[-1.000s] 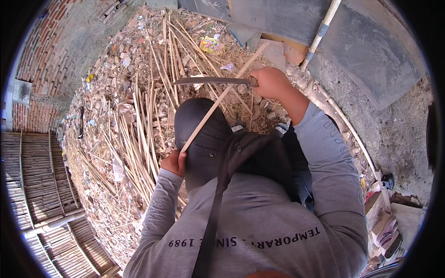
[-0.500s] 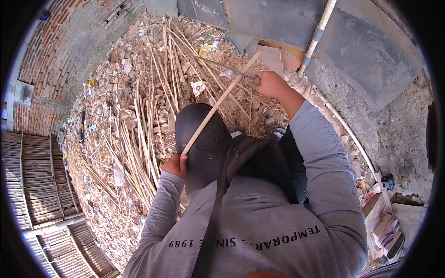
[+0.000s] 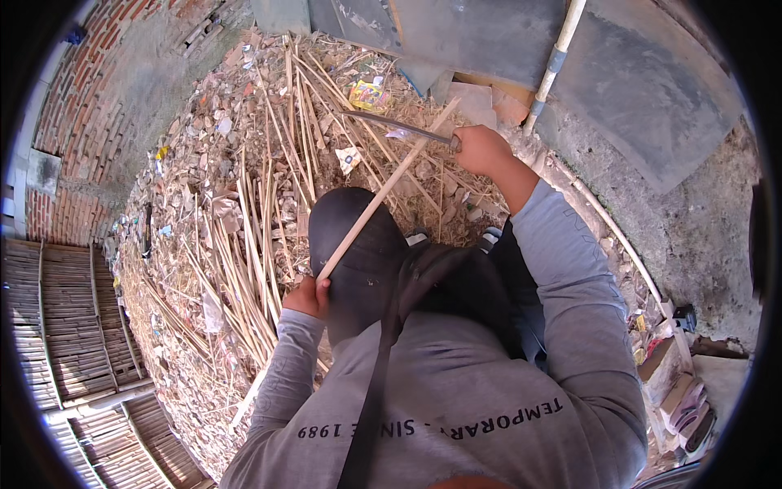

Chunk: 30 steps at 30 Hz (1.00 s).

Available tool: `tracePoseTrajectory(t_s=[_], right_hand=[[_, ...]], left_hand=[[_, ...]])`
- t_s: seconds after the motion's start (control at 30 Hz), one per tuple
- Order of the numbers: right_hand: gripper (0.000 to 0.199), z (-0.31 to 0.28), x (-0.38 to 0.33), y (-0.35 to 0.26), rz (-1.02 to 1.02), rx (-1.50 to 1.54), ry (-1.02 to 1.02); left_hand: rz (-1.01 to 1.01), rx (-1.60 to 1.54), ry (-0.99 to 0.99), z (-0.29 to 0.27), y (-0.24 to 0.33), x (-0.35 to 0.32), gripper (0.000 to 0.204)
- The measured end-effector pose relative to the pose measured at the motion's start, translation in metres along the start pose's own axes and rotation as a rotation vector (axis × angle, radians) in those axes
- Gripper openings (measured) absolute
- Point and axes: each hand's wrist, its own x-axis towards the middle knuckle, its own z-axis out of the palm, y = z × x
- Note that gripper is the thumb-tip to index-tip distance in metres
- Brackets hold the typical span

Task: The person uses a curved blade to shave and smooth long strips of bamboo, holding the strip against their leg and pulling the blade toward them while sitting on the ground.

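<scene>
Grey long-sleeved shirt [image 3: 456, 367], lower centre, crossed by a black strap [image 3: 375, 399]. Black-clad knee [image 3: 346, 220], centre of frame. Left hand [image 3: 307, 298], centre-left, beside the knee: fingers closed round the lower end of a pale slat [image 3: 371, 208]. Slat: one piece, running from that hand up and right across the knee; upper end at upper centre, just up-left of the right hand [image 3: 484, 151]. Right hand: clenched on the handle of a long-bladed knife [image 3: 391, 123], blade pointing left and crossing the slat near the fist; contact cannot be told. Loose slats [image 3: 244, 236], a quantity, on littered ground, left of centre. Yellow wrapper [image 3: 369, 95], upper centre. Pale pipe [image 3: 562, 45], upper right. Brick wall [image 3: 90, 90], upper left.
</scene>
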Motion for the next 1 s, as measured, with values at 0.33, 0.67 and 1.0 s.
tracePoseTrajectory(t_s=[0.33,0.67,1.0], right_hand=[[0.023,-0.012,-0.007,-0.018,-0.087,0.026,-0.009],[0.026,-0.01,-0.018,-0.027,-0.212,-0.147,-0.01],[0.024,-0.009,-0.009,-0.008,-0.038,-0.065,0.058]], left_hand=[[0.043,-0.07,0.037,0.012,-0.015,-0.01,0.04],[-0.014,-0.04,-0.064,-0.016,0.0,-0.009,0.037],[-0.049,0.023,-0.022,-0.02,-0.004,-0.021,0.035]])
